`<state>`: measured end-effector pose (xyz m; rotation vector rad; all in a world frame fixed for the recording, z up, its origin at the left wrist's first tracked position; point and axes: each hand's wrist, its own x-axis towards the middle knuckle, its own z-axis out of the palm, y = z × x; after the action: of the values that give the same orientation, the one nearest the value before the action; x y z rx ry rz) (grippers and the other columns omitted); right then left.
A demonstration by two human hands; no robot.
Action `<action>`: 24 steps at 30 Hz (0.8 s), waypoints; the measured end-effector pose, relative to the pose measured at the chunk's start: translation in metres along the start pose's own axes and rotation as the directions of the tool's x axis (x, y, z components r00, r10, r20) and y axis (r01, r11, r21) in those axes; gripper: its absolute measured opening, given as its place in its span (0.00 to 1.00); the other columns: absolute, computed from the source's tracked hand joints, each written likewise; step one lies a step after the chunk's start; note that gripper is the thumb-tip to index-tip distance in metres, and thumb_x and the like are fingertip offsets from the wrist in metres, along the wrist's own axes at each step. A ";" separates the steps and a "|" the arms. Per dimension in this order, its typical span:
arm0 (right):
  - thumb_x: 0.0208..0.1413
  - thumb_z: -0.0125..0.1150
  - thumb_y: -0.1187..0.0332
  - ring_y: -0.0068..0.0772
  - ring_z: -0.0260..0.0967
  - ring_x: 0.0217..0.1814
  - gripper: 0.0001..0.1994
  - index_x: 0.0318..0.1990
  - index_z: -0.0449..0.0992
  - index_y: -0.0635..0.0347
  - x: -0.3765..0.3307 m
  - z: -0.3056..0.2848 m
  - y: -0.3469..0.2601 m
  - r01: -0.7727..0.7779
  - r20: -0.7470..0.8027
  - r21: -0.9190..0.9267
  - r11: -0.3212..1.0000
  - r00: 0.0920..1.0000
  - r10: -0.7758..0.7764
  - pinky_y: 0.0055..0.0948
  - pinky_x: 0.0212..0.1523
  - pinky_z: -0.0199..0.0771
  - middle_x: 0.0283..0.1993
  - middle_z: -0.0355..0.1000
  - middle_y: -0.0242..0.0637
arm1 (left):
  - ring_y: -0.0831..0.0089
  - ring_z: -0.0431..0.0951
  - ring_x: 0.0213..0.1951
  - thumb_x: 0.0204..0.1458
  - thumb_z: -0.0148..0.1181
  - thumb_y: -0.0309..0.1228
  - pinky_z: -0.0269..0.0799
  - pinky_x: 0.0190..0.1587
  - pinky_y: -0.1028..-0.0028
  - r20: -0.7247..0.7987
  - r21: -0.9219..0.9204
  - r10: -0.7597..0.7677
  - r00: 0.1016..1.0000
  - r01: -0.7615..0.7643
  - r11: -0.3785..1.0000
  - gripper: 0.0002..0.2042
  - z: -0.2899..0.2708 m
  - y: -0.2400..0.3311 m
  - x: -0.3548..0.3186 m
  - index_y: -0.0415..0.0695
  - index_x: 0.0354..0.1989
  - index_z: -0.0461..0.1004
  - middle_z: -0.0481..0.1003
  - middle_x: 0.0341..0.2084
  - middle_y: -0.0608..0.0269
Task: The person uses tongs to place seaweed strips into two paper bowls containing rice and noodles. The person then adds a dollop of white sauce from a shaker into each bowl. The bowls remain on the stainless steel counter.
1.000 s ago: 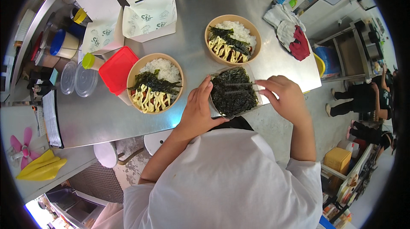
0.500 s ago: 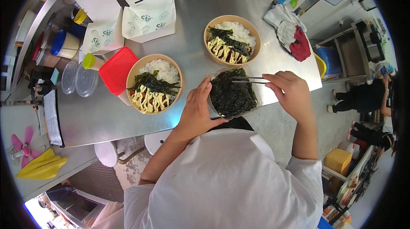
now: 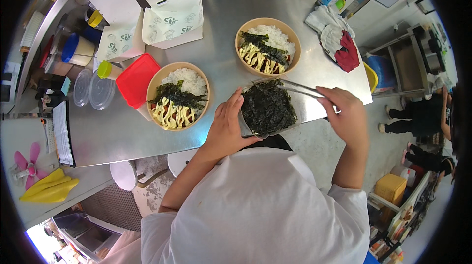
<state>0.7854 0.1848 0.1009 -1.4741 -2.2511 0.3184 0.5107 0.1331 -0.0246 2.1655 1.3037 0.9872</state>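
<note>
My left hand (image 3: 227,125) grips a clear plastic container (image 3: 290,127) at the table's near edge, fingers along its left side and thumb across its near side. Shredded dark seaweed (image 3: 268,109) fills the container. In my right hand (image 3: 345,114) is a pair of metal tweezers (image 3: 301,88), its tips reaching over the far right part of the seaweed. Beyond the container stands a bowl (image 3: 241,57) of rice, sauce-striped food and seaweed strips. A similar bowl (image 3: 153,84) sits left of my left hand.
Two open white takeaway boxes (image 3: 174,41) stand at the back left. Near the left bowl lie a red lid (image 3: 137,79), a green-capped bottle (image 3: 104,70) and clear lids (image 3: 102,91). Cloths (image 3: 327,30) rest at the table's right end. Other people (image 3: 418,116) stand farther right.
My right hand has moved right and slightly nearer me, drawing the tweezers toward the container's right side and tilting them. My left hand keeps its hold on the container.
</note>
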 end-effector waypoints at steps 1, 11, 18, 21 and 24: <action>0.51 0.64 0.70 0.42 0.72 0.28 0.10 0.41 0.80 0.59 -0.001 0.005 -0.003 0.020 0.006 -0.003 1.000 1.000 -0.020 0.34 0.29 0.71 0.30 0.75 0.40 | 0.41 0.61 0.61 0.28 0.80 0.42 0.55 0.62 0.52 -0.005 0.000 0.012 1.000 -0.012 1.000 0.61 0.000 0.000 0.001 0.41 0.67 0.39 0.52 0.66 0.41; 0.54 0.61 0.66 0.40 0.73 0.26 0.07 0.37 0.78 0.56 0.005 0.042 -0.016 0.084 0.047 -0.089 0.992 0.996 -0.080 0.35 0.27 0.71 0.26 0.73 0.35 | 0.40 0.61 0.61 0.28 0.80 0.42 0.55 0.62 0.51 -0.010 0.006 0.032 0.999 -0.032 0.999 0.62 0.001 -0.001 0.001 0.41 0.68 0.37 0.52 0.66 0.40; 0.53 0.62 0.69 0.40 0.72 0.25 0.07 0.37 0.80 0.60 0.004 0.015 -0.018 0.030 -0.040 0.008 1.000 0.999 -0.030 0.33 0.27 0.69 0.28 0.75 0.40 | 0.41 0.61 0.61 0.27 0.80 0.41 0.53 0.63 0.52 0.009 -0.013 -0.010 1.000 0.010 1.000 0.62 -0.001 0.000 0.000 0.42 0.67 0.37 0.51 0.67 0.41; 0.53 0.62 0.71 0.39 0.71 0.24 0.07 0.38 0.80 0.62 0.010 -0.009 -0.017 0.023 -0.107 -0.036 0.999 0.994 -0.027 0.31 0.26 0.68 0.28 0.75 0.42 | 0.42 0.61 0.61 0.27 0.80 0.41 0.53 0.63 0.53 0.010 -0.020 -0.005 1.000 0.005 1.000 0.62 -0.001 0.000 0.000 0.42 0.67 0.37 0.50 0.67 0.42; 0.53 0.62 0.70 0.40 0.71 0.25 0.08 0.39 0.80 0.61 0.027 -0.020 -0.012 0.056 -0.140 -0.184 0.981 0.987 -0.083 0.31 0.26 0.68 0.29 0.75 0.42 | 0.41 0.60 0.61 0.28 0.80 0.40 0.53 0.63 0.53 0.015 -0.018 -0.004 1.000 0.004 1.000 0.62 -0.001 0.000 0.001 0.42 0.67 0.36 0.50 0.67 0.43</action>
<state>0.7761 0.2039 0.1299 -1.4502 -2.2536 -0.0163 0.5100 0.1335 -0.0235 2.1521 1.2874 0.9757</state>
